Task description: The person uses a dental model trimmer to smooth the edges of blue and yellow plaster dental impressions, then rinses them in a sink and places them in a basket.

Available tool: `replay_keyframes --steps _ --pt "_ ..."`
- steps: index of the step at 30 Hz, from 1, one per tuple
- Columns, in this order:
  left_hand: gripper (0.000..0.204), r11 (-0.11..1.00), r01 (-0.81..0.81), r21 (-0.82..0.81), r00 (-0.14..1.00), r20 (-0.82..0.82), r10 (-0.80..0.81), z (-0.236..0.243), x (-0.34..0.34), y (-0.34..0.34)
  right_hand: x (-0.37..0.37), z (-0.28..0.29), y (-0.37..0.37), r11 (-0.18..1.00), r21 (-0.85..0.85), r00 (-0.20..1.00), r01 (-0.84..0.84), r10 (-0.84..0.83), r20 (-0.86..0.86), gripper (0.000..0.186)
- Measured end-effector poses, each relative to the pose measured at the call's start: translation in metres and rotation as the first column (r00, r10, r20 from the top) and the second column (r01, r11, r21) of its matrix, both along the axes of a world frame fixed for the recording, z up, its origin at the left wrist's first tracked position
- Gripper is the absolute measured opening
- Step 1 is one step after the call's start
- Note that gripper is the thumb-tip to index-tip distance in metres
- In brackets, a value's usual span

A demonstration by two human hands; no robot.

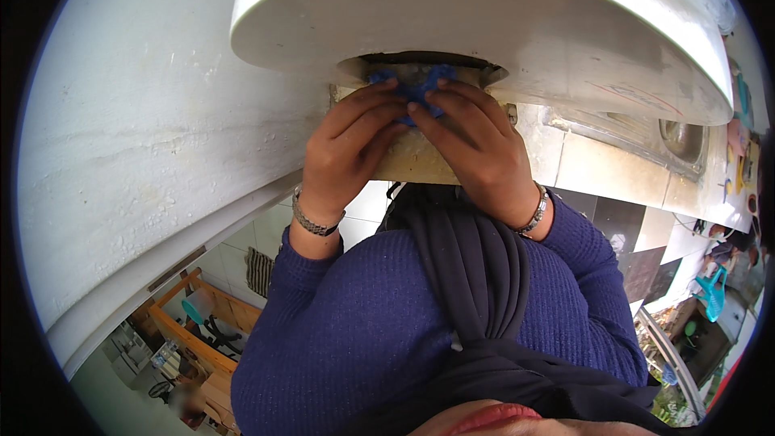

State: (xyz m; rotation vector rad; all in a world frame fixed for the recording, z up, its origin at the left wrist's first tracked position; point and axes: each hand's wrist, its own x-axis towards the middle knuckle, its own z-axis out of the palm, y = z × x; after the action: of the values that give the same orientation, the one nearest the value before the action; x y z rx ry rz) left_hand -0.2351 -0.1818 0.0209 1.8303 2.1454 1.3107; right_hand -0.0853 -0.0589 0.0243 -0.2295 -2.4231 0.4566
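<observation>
A crumpled piece of bright blue material (441,73), perhaps thin plastic or cloth, is bunched up between my two hands. My left hand (345,137) has its fingers bent over the left side of it. From the right, my right hand (487,136) closes on it, thumb and fingers together. The fingertips of both hands nearly meet in the middle. Behind them, a dark opening shows in the underside of a large white rounded body (484,20). Fingers cover much of the blue piece, and the inside of the opening is too dark to make out.
A white wall (145,97) stands close on my left. Along the right, a tiled counter (609,169) carries a metal sink (682,136). Wooden furniture (194,307) is at the lower left, and a turquoise plastic object (712,292) at the lower right.
</observation>
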Motion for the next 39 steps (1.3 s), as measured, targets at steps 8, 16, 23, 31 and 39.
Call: replay_keyframes --steps 8,16,23,31,39 --pt "0.025 1.000 -0.005 -0.005 1.000 -0.023 0.004 -0.0003 -0.0011 0.0015 -0.0004 -0.0030 -0.0007 1.000 -0.018 1.000 0.006 -0.006 -0.008 0.033" --pt "0.025 1.000 -0.018 0.008 0.998 -0.056 0.018 -0.0024 0.0003 0.0025 -0.0005 -0.0042 0.0008 0.999 -0.036 1.000 -0.012 0.012 0.001 0.034" --pt "0.024 1.000 -0.024 0.008 0.997 -0.075 0.025 -0.0029 0.0012 0.0023 -0.0009 -0.0058 0.0006 0.999 -0.053 1.000 -0.010 0.010 -0.009 0.034" --pt "0.024 1.000 -0.014 0.003 0.999 -0.052 0.014 -0.0022 -0.0008 0.0033 -0.0018 -0.0056 -0.0003 0.999 -0.051 1.000 0.010 -0.010 -0.008 0.034" --pt "0.025 1.000 -0.029 0.002 0.998 -0.056 0.029 -0.0014 0.0006 0.0039 -0.0016 -0.0053 -0.0006 0.998 -0.063 1.000 0.023 -0.024 -0.013 0.035"
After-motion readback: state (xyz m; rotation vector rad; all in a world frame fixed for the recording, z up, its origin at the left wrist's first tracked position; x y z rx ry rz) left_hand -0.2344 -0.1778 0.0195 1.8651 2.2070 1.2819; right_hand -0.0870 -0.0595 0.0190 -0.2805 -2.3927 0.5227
